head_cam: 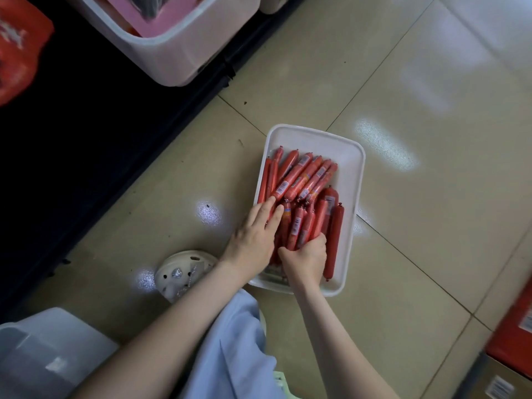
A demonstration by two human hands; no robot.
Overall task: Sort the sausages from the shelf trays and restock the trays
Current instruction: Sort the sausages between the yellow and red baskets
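A white tray point(349, 156) lies on the tiled floor, holding several red wrapped sausages point(302, 180) in two rough rows. My left hand point(253, 234) lies flat with straight fingers on the near-left sausages. Beside it, my right hand point(305, 260) curls its fingers round a bunch of sausages point(309, 226) in the near row. One longer sausage point(335, 240) lies alone along the tray's right side.
A dark shelf base runs along the left, with a white bin point(178, 50) on it holding pink packaging. A red bag point(20, 53) hangs at far left. A pale shoe point(181, 272) and a translucent tub point(43, 349) sit near me. Red boxes point(515, 338) stand at right.
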